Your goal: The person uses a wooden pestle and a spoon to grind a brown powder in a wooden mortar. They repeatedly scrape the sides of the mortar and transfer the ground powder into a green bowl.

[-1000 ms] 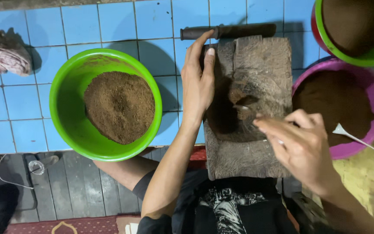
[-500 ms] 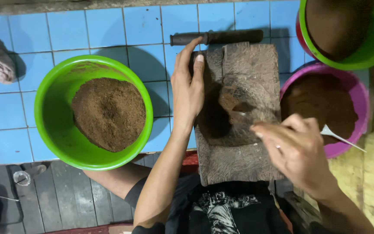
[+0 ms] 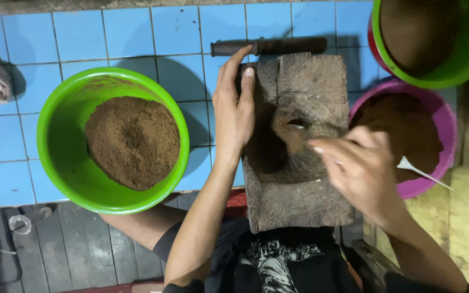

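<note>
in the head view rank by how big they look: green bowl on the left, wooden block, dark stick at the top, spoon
1. green bowl, widest thing in view
2. wooden block, close behind; partly covered by both hands, so unsure
3. dark stick
4. spoon, only its ends show past the right hand

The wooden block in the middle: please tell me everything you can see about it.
The wooden block is thick, dark, rough and worn, with a hollow in its middle. It lies flat, partly on the blue tiled floor, between two bowls. The left hand rests flat on its left edge. The right hand holds a spoon above its right side.
</note>
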